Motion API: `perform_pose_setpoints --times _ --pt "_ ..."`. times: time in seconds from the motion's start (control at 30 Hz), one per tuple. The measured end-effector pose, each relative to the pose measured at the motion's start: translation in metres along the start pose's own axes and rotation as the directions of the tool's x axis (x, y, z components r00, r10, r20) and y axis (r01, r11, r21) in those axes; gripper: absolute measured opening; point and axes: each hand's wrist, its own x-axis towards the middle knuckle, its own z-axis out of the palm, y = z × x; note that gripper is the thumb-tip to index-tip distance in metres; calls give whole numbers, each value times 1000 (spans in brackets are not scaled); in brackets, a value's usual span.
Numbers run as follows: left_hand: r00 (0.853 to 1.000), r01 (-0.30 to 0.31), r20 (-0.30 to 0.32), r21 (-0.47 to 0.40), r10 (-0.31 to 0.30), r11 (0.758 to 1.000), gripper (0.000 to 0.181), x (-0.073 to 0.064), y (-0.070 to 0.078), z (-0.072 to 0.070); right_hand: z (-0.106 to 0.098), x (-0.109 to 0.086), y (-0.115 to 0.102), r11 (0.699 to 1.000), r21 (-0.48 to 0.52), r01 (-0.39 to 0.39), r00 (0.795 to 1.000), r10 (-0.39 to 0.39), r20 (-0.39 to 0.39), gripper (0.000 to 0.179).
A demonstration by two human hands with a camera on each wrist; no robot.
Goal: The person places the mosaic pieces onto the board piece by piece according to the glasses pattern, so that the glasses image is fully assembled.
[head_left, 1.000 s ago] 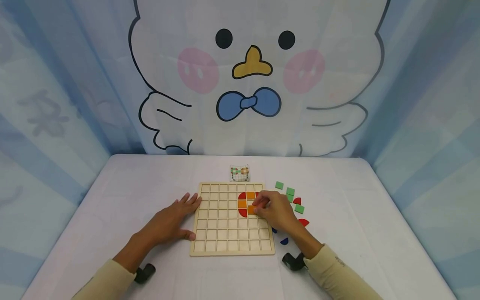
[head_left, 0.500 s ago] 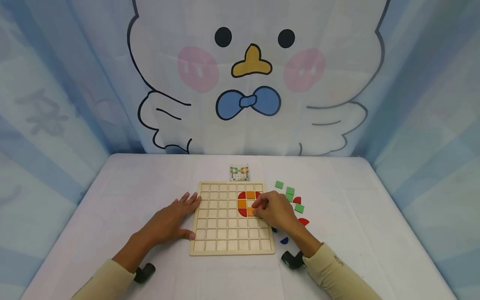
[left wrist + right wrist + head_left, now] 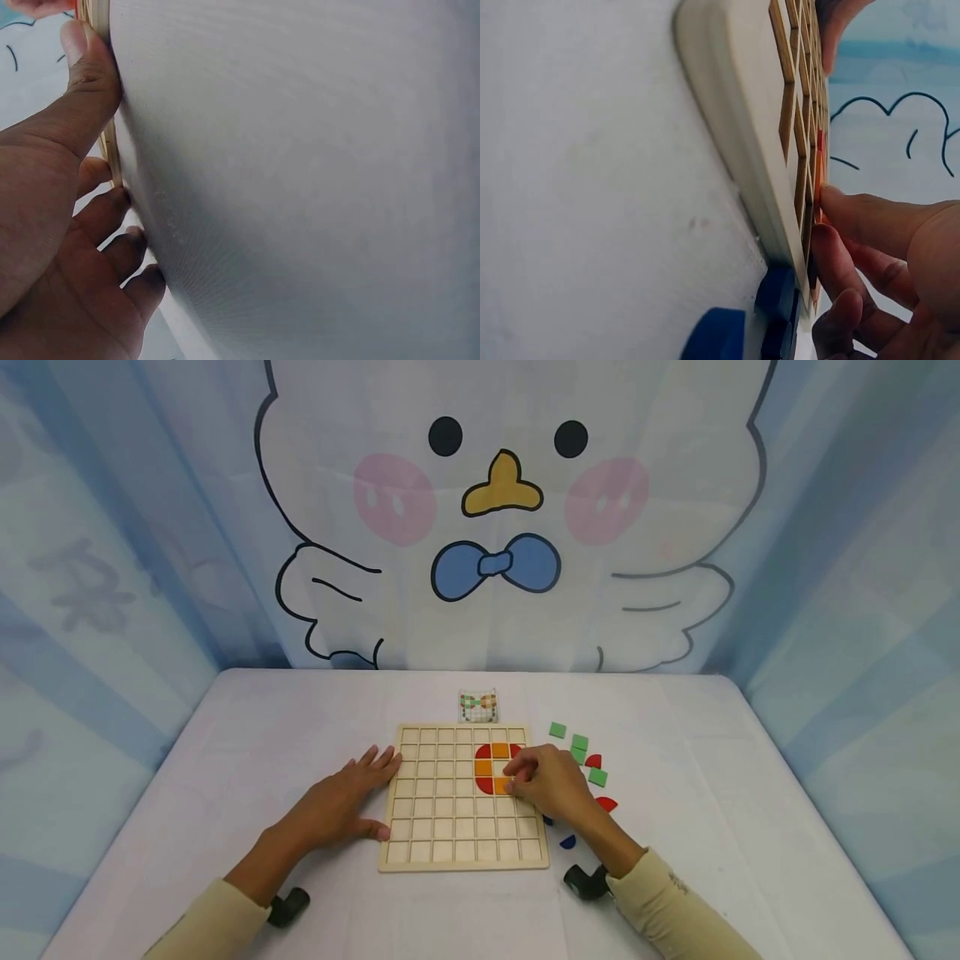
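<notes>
A wooden grid board (image 3: 445,808) lies on the white table. My left hand (image 3: 337,802) rests at its left side; in the left wrist view the thumb (image 3: 94,79) touches the board's edge and the fingers are spread. Over the board's right part, my right hand (image 3: 553,781) holds an orange square tile (image 3: 501,786) between thumb and fingers, low in a cell; the hand hides part of it. Two other orange squares (image 3: 483,767) and several red quarter-circle pieces (image 3: 484,786) sit in nearby cells. In the right wrist view the thumb (image 3: 847,206) touches the orange piece.
A small pattern card (image 3: 477,705) stands behind the board. Right of the board lie several green squares (image 3: 580,742), red pieces (image 3: 606,804) and blue pieces (image 3: 568,842). A printed curtain (image 3: 495,627) closes off the back of the table.
The orange tile, slightly askew a second ago, now lies squarer in its cell, a little lower. My right hand has shifted only slightly; my left hand has stayed put.
</notes>
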Motion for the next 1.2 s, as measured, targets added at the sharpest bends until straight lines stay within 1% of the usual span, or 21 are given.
perform_pose_setpoints --times 0.17,0.37,0.5,0.63,0.73,0.97,1.07,1.2 --pt "1000 -7 -6 7 7 1000 109 0 0 0 -3 -1 3 1000 26 8 1000 -8 -2 10" --pt "1000 -10 -9 13 10 1000 109 0 0 0 -14 -2 9 999 35 5 999 -3 -46 13" --pt "1000 -8 -8 18 8 1000 110 0 0 0 -24 -3 16 1000 16 -23 997 24 -73 15" --pt "1000 -2 -6 15 2 1000 110 0 -1 1 -35 -4 24 997 21 -74 992 75 -97 16" --pt "1000 -1 -3 14 1 1000 110 0 -1 1 -43 -5 31 995 19 -97 988 98 -118 17" --pt "1000 1 -1 11 -1 1000 110 1 -3 2 -61 -8 51 993 -8 -118 981 116 -157 19" --pt "1000 0 -3 12 0 1000 111 1 -3 2 -66 -8 59 992 -27 -122 977 115 -178 20" --pt "1000 -3 -5 11 3 1000 110 1 -4 3 -70 -10 68 988 -51 -149 970 136 -203 21"
